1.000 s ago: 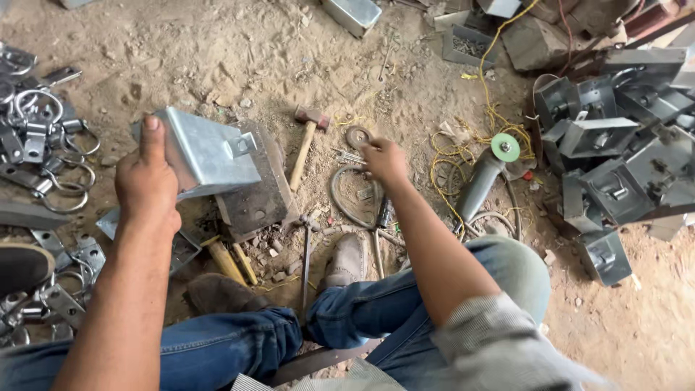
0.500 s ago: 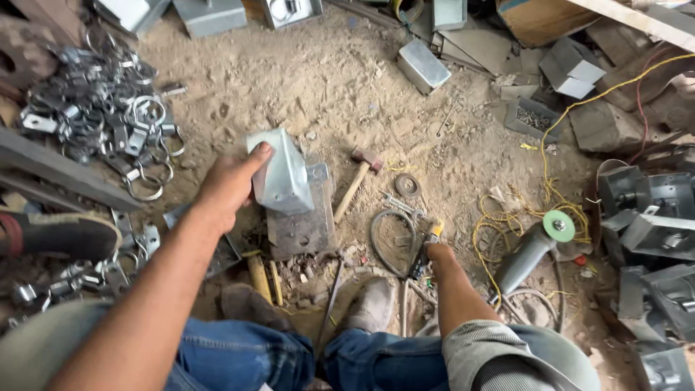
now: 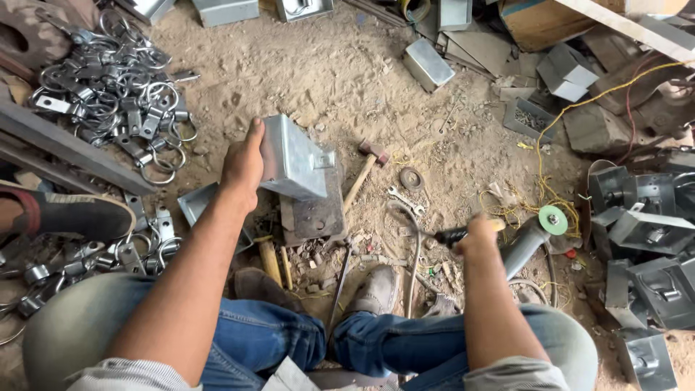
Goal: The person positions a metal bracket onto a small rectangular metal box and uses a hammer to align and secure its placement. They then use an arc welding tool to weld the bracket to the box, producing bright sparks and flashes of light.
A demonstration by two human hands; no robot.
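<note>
Left hand (image 3: 242, 163) grips the grey sheet-metal box (image 3: 293, 158) by its near edge, fingers wrapped round it, the box tilted on the dark steel plate (image 3: 316, 211) in the sand. Half a second ago the right hand lay low by the knee with nothing visibly in it; now the right hand (image 3: 474, 235) is closed round the black side handle of the angle grinder (image 3: 525, 235), whose green disc (image 3: 554, 219) faces up just beside the yellow cable (image 3: 550, 156). Judgement: work has passed from positioning the box to taking up the grinder. Hammer (image 3: 365, 170) and spanner (image 3: 405, 200) lie untouched between the two hands
</note>
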